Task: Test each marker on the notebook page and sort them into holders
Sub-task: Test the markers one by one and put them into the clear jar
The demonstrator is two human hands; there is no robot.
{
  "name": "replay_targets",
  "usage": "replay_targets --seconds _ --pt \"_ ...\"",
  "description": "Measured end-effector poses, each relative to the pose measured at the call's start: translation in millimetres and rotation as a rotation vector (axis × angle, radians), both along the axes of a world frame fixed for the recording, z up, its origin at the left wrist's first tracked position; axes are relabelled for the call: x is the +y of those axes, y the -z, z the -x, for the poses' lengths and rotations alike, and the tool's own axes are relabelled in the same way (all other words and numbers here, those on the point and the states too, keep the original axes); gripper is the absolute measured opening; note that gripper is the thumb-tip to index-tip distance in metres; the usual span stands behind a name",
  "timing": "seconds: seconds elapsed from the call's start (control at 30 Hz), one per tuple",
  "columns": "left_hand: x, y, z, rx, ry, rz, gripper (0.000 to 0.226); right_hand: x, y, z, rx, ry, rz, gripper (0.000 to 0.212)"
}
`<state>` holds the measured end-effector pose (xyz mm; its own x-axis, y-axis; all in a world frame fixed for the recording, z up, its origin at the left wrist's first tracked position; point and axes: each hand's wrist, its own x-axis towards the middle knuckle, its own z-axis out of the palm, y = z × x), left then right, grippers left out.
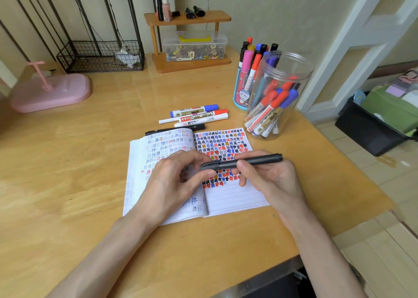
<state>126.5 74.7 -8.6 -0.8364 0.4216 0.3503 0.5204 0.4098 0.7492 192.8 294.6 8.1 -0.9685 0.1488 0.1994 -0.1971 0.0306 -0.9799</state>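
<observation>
Fingers (pixel 204 175) of the left hand (pixel 172 180) pinch the cap (pixel 209 166) of the black marker (pixel 255 159), which lies left-to-right mid-frame; the right hand (pixel 269 180) grips its barrel over the notebook (pixel 235 196).

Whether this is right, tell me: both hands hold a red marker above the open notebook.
Wrong colour: the head view shows a black marker, not red. The left hand and right hand both hold it above the open notebook.

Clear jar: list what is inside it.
Whiteboard markers with red and blue caps lean inside the jar, caps up. They overlap, so their number cannot be told.
</observation>
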Motion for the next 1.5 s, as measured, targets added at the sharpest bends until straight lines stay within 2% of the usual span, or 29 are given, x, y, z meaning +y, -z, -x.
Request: replay_targets --seconds 0.17,0.4,0.63,0.77,0.87,1.13,1.23,1.5 --pt "-3 -5 -2 0.027 0.028 0.021 0.026 2 -2 -1 -0.014 -0.05 0.003 0.013" --pt "-7 -5 -3 0.1 0.022 0.038 0.033 3 -2 -1 0.008 -0.111 -0.049 0.011" --pt "-3 0 -3 0.036 0.008 -0.036 0.032 2 -1 0 0.033 -0.114 -0.044 0.011" --pt "-3 -4 -6 0.032 0.013 0.0 0.022 2 2 0 0.018 -0.123 -0.038 0.013" --pt "1 -8 -4 -0.046 0.077 0.005 0.014 5 4 0 0.018 -0.117 -0.013 0.014" --pt "9 -11 -10 0.0 0.117 0.12 0.022 10 0 -9 0.012 0.116 0.105 0.02" --pt "12 -13 -13 0.043 0.172 0.234 0.008 31 -7 -22 0.001 0.19 0.106 0.019" --pt "67 -17 -36 0.081 0.355 0.312 0.004 118 -10 -85 -0.002 0.523 0.015 0.026"
